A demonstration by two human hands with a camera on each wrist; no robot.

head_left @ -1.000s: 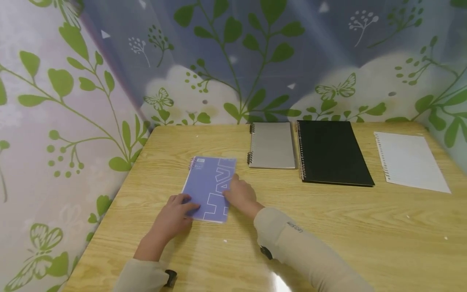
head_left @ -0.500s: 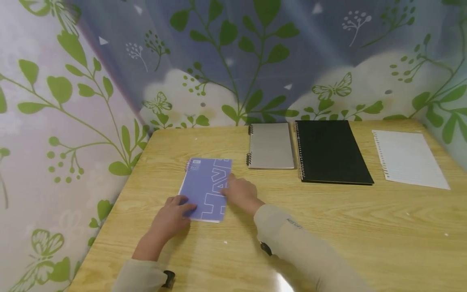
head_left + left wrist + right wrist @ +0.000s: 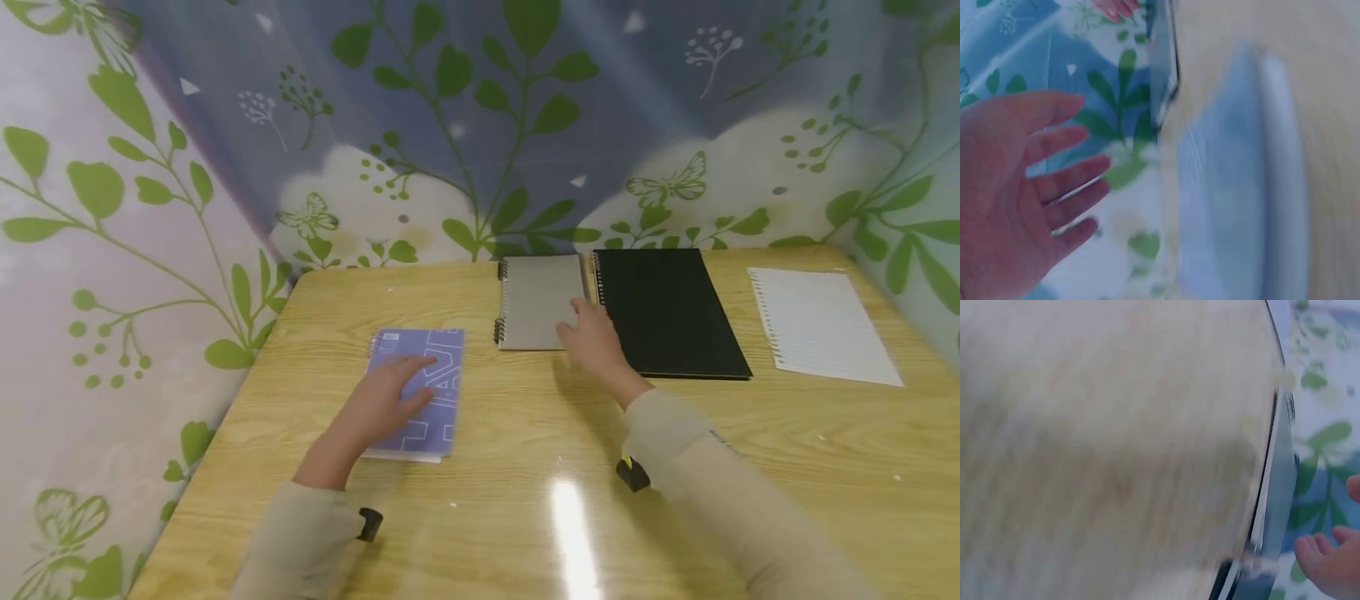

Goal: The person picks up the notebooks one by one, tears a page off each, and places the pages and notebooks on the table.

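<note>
A blue-purple spiral notebook (image 3: 442,417) with white outlined letters lies on the left of the table. My left hand (image 3: 378,402) is over it with fingers spread, hiding its left side. In the left wrist view, the left hand (image 3: 1013,187) shows an empty palm and extended fingers beside the blurred notebook (image 3: 1229,187). My right hand (image 3: 596,340) reaches over the lower right corner of a grey spiral notebook (image 3: 536,296), its fingers loosely bent. In the right wrist view, only part of the right hand (image 3: 1332,562) shows, with nothing in it.
Right of the grey notebook lies a larger black spiral notebook (image 3: 675,317). Farther right is a white lined sheet (image 3: 825,325) with a perforated left edge. All lie on a wood-grain table (image 3: 510,517) against a leaf-patterned wall covering (image 3: 420,83).
My right hand has left the blue notebook and moved right and away to the grey one. The left hand has come off the notebook's lower left edge and now spreads above it.
</note>
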